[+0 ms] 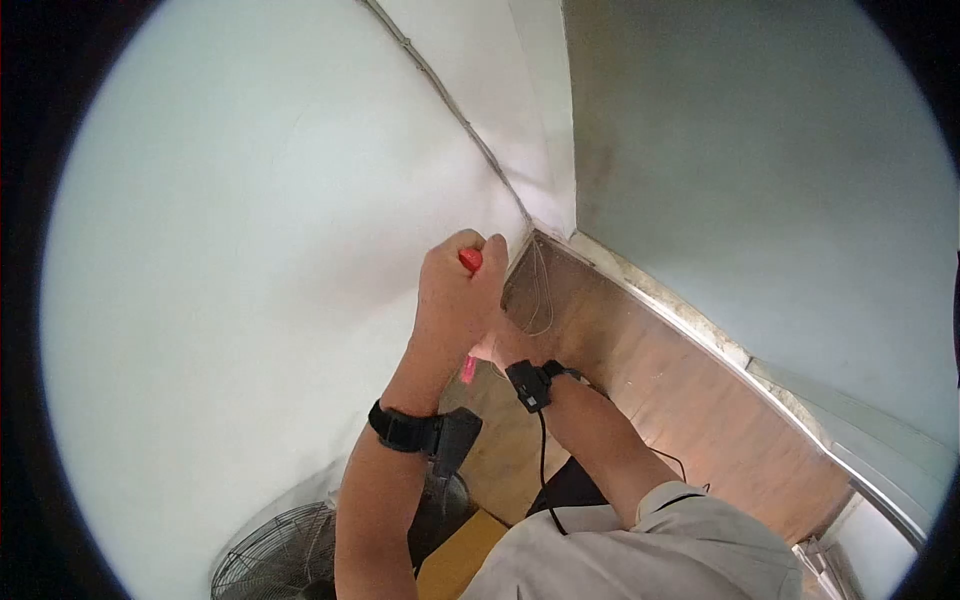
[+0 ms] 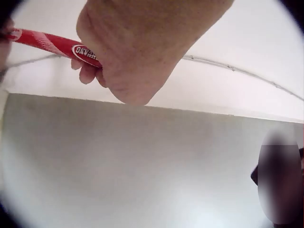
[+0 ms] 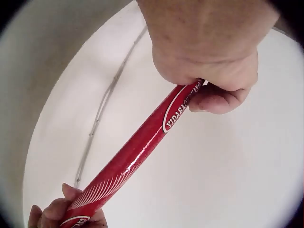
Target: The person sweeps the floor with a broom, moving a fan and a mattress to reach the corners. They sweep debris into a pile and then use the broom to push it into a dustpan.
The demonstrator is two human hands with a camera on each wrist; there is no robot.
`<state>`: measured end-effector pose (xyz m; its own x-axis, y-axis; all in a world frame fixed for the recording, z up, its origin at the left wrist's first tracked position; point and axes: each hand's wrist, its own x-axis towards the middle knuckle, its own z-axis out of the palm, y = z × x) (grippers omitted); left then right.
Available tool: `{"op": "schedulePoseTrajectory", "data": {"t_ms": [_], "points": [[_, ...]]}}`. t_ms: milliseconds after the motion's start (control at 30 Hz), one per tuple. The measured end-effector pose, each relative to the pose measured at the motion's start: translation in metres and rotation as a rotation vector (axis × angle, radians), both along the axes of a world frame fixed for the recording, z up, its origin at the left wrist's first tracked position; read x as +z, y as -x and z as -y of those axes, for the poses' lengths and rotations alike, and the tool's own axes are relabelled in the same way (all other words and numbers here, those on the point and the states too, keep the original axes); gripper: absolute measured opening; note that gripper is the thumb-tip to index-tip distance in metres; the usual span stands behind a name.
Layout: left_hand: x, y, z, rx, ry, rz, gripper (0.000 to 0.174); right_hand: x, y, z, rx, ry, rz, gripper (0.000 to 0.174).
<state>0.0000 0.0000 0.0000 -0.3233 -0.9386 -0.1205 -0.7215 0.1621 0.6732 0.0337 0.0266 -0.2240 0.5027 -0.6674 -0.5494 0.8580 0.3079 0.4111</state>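
Observation:
A glossy red stick (image 3: 133, 147) with white lettering and fine white stripes runs between the two hands. My left hand (image 1: 455, 290) grips it in a fist, and the stick's rounded red end pokes out at the top of that fist in the head view. Close to the left wrist camera, that hand (image 2: 137, 57) has its fingers curled round the stick (image 2: 52, 45). Lower along the stick, my right hand (image 1: 505, 345) is partly hidden behind the left one. The right wrist view has the right hand (image 3: 206, 61) gripping it, fingers wrapped round. Its far end is hidden.
White wall (image 1: 230, 220) rises at the left, with a cable (image 1: 450, 105) running down it to the corner. A grey panel (image 1: 760, 180) stands at the right over wood-look flooring (image 1: 640, 380). Below are a caged fan (image 1: 285, 550) and a yellow surface (image 1: 465, 555).

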Motion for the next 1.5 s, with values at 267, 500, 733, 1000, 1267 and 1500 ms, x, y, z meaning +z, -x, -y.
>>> {"op": "schedulePoseTrajectory", "data": {"t_ms": [267, 500, 733, 1000, 1267, 1500], "points": [[0.027, 0.003, -0.055, -0.159, -0.062, -0.256, 0.025, 0.045, 0.052, -0.037, -0.219, 0.091, -0.3, 0.024], [-0.005, -0.039, -0.048, -0.081, -0.054, -0.239, 0.026, -0.031, 0.011, -0.024, 0.001, 0.249, -0.156, 0.022], [-0.034, -0.114, -0.126, 0.133, -0.04, -0.361, 0.026, -0.028, -0.03, -0.077, 0.346, 0.074, -0.211, 0.021], [-0.023, -0.136, -0.202, 0.188, 0.022, -0.333, 0.023, -0.042, -0.067, -0.128, 0.572, 0.221, -0.155, 0.021], [0.011, -0.129, -0.264, -0.158, 0.053, -0.402, 0.027, -0.021, -0.036, -0.172, 0.794, 0.175, -0.43, 0.013], [-0.007, -0.153, -0.306, 0.018, 0.199, -0.493, 0.026, -0.026, -0.011, -0.172, 0.704, 0.179, -0.546, 0.007]]}}
